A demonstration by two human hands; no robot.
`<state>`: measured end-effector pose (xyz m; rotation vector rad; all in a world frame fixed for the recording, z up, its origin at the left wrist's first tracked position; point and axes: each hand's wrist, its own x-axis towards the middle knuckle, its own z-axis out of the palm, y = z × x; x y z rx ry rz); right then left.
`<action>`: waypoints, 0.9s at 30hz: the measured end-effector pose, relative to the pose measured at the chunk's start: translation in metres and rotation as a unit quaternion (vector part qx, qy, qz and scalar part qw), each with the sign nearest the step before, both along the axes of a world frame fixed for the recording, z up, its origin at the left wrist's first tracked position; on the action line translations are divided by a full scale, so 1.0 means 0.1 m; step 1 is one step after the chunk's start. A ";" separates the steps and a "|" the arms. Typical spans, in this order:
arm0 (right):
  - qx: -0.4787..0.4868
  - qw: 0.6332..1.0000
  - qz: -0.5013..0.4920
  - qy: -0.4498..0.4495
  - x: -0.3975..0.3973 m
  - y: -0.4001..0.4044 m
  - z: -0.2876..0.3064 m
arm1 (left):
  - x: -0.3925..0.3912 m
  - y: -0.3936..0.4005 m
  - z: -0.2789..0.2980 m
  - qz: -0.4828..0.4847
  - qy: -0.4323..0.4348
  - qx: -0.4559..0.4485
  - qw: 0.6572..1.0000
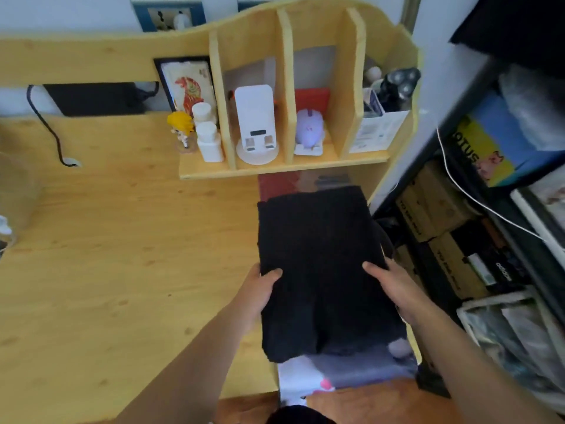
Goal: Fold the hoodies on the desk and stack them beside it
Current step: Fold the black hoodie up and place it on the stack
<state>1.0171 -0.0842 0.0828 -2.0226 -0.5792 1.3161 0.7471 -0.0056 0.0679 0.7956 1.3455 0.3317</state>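
Observation:
A folded black hoodie [321, 264] forms a long rectangle at the right end of the wooden desk [122, 240]. My left hand [260, 289] grips its left edge, thumb on top. My right hand [394, 286] grips its right edge the same way. The hoodie lies over a printed mat [351, 371] in white, grey and red, which shows at its near and far ends. I cannot tell whether the hoodie rests on the mat or is lifted slightly.
A wooden shelf unit [284, 166] at the back of the desk holds a white device, a lilac mouse, bottles and a small figure. A black cable [49, 127] trails at the back left. A dark rack [489, 224] with boxes stands right of the desk.

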 end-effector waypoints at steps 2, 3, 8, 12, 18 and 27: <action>-0.057 0.995 0.027 -0.076 0.12 -0.09 -0.24 | 0.11 -0.14 -0.38 -0.075 0.120 0.013 0.990; -0.069 0.993 0.034 -0.092 0.14 -0.13 -0.32 | 0.12 -0.21 -0.52 -0.088 0.156 0.017 0.984; -0.074 0.991 0.064 -0.091 0.18 -0.21 -0.41 | 0.15 -0.35 -0.62 -0.047 0.229 0.047 0.971; -0.086 0.994 0.050 -0.049 0.25 -0.15 -0.48 | 0.32 -0.24 -0.63 -0.103 0.251 0.023 0.962; -0.030 0.996 0.011 -0.080 0.34 0.37 -0.56 | 0.59 0.31 -0.53 0.026 0.181 0.042 0.982; -0.060 0.994 0.011 -0.090 0.39 0.37 -0.49 | 0.48 0.00 -0.69 -0.080 0.246 0.074 0.963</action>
